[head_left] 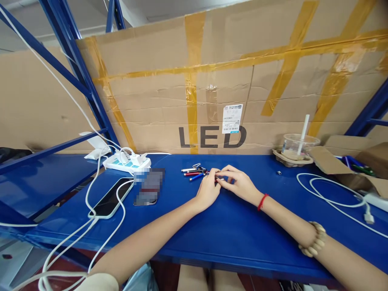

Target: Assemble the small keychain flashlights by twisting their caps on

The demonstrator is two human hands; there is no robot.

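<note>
My left hand [208, 190] is closed near the middle of the blue table, its fingertips curled toward my right hand. With bent fingers, my right hand [240, 185] pinches at the same spot, and the fingertips of both meet. Whatever small item lies between them is mostly hidden. Just left of my left hand is a group of small metal tubes with clips, like keychain penlights: a silver tube [188, 170], a red tube [190, 174] and a blue tube [197, 177]. Their right ends are partly covered by my left hand.
A power strip [125, 162] with white cables, a phone [112, 198] and a second, blurred phone [150, 188] lie left. Toward the right are a small metal piece [279, 173], a plastic cup [300, 143], a coiled cable [330, 198] and an open cardboard box [325, 161].
</note>
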